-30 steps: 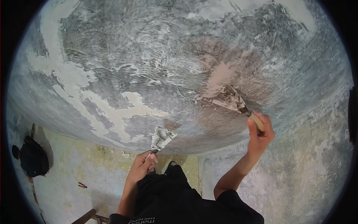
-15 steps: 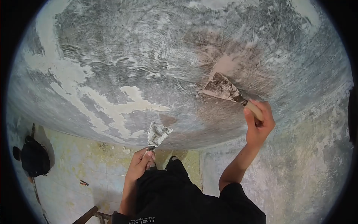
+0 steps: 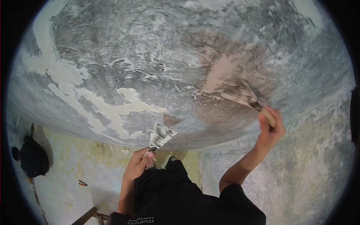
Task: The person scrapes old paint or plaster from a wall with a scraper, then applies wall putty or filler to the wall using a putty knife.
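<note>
My right hand (image 3: 273, 125) is closed around the pale handle of a wide putty knife (image 3: 243, 93), whose blade lies against the grey wall (image 3: 150, 45) and is blurred by motion. Around that blade the wall carries a brownish patch with a smooth pinkish smear (image 3: 222, 71). Lower down, my left hand (image 3: 140, 162) grips a second, smaller putty knife (image 3: 161, 135) with its blade upward. White filler coats that smaller blade, which is held in front of the lower wall; contact with the wall cannot be made out.
White filler streaks (image 3: 108, 108) cross the wall's left side. On the floor at left are a dark bundle-like shape (image 3: 33, 157) beside a long pole (image 3: 36, 195) and a pair of pliers (image 3: 83, 183). A wooden frame (image 3: 90, 215) stands at the bottom. A side wall (image 3: 300, 161) rises at right.
My right hand and its putty knife have shifted right and slightly down across the wall, exposing more of the pinkish smear. My left hand has barely moved.
</note>
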`<state>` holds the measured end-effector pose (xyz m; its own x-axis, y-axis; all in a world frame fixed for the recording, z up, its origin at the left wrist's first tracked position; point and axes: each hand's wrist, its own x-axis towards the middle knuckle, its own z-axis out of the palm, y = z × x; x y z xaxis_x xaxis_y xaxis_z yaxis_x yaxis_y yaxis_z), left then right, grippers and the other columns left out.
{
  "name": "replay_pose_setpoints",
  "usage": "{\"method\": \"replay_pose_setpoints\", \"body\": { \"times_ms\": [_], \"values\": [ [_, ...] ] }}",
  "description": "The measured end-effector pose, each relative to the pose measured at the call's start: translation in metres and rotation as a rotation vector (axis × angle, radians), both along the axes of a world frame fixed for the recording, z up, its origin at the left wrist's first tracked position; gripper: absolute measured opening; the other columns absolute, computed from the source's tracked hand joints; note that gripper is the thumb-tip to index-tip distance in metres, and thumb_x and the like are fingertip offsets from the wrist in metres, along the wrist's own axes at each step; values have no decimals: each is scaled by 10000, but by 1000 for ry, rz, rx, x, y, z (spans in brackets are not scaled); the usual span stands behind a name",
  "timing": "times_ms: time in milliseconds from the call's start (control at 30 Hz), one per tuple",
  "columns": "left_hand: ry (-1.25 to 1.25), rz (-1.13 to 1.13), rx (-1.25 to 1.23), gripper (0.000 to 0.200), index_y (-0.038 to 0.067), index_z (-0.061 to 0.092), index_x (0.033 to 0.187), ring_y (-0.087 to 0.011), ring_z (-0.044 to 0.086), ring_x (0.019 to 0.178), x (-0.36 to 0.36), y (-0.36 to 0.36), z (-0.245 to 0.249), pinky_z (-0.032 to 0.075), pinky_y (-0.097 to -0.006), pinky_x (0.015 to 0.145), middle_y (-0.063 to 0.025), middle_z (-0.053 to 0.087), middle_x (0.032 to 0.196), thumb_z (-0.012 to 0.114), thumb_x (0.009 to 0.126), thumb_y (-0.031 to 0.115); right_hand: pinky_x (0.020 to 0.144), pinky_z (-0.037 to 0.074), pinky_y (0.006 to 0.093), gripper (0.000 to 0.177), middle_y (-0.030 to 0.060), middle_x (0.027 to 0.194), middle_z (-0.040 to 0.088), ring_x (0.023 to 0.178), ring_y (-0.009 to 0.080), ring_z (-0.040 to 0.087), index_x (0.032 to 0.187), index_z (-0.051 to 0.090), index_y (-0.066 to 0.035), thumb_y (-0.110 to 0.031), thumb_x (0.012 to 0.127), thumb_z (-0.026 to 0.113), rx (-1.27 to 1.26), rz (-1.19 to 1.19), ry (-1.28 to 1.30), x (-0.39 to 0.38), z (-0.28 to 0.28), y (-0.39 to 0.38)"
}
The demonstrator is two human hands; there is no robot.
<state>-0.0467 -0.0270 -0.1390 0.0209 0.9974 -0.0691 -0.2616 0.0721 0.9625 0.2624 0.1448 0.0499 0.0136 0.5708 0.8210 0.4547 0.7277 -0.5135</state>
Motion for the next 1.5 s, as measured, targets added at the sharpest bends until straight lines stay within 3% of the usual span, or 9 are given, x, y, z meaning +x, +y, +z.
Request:
{"method": "replay_pose_setpoints", "body": {
  "times_ms": [133, 233, 433, 633, 700, 767, 967, 1300, 1500],
  "values": [
    [-55, -9, -21, 342, 22, 561, 834, -51, 358, 532, -1, 2, -1, 291, -234, 491, 28, 418, 586, 467, 1024, 290, 623, 348, 226, 306, 24, 793, 554, 691, 106, 459, 945, 683, 13, -149, 712, 801, -51, 166, 166, 25, 3, 5],
    [-63, -41, -39, 332, 23, 562, 837, -51, 358, 536, 3, 6, 0, 289, -234, 490, 30, 420, 595, 468, 1024, 280, 625, 357, 233, 272, 24, 773, 553, 687, 105, 463, 936, 681, 9, -129, 727, 786, 30, 187, -159, -29, 9, -2],
    [-40, 23, -16, 363, 37, 549, 822, -50, 337, 496, 1, 1, -6, 268, -226, 454, 32, 407, 569, 460, 1020, 328, 515, 339, 196, 240, 48, 795, 568, 577, 118, 474, 977, 671, 11, -125, 795, 748, 89, 60, -176, 6, 3, -1],
    [-99, 98, -71, 356, 30, 547, 820, -49, 351, 509, -9, -5, -14, 276, -222, 459, 25, 421, 572, 466, 1024, 311, 495, 400, 210, 333, 83, 866, 584, 558, 162, 544, 1124, 547, -21, -159, 857, 690, -309, 338, 587, -7, -43, -23],
    [-118, 87, -79, 357, 33, 544, 818, -47, 348, 503, -11, -4, -15, 270, -222, 452, 24, 422, 569, 465, 1024, 313, 473, 393, 229, 315, 71, 914, 560, 546, 151, 511, 1168, 502, -48, -158, 899, 624, -750, 866, 407, -24, -59, -38],
    [-118, 70, -83, 359, 35, 542, 817, -45, 347, 499, -12, -1, -20, 264, -221, 446, 24, 423, 566, 462, 1024, 317, 439, 362, 236, 294, 58, 950, 529, 528, 126, 452, 1197, 472, -75, -207, 951, 564, -998, 993, 171, -54, -73, -61],
    [-62, 84, -141, 371, 44, 538, 805, -39, 342, 486, -20, 3, -35, 257, -216, 441, 29, 415, 565, 473, 1018, 341, 388, 252, 220, 253, 13, 821, 403, 507, 69, 306, 1030, 463, -109, -361, 1006, 471, -1632, 1451, 917, -84, -71, -82],
    [-36, 14, -148, 361, 55, 530, 807, -34, 311, 485, -9, 8, -35, 237, -219, 440, 44, 378, 561, 468, 1021, 340, 308, 354, 255, 221, 18, 627, 413, 360, 99, 356, 956, 372, -148, -347, 1042, 330, -1640, 1887, 1483, -107, -36, -92],
    [-12, 26, -138, 367, 52, 529, 809, -34, 308, 481, -7, 9, -29, 233, -221, 437, 42, 374, 557, 463, 1023, 343, 290, 330, 255, 189, 16, 589, 395, 348, 104, 352, 982, 395, -144, -311, 1040, 330, -1510, 2097, 1557, -121, -16, -89]
  ]
}}
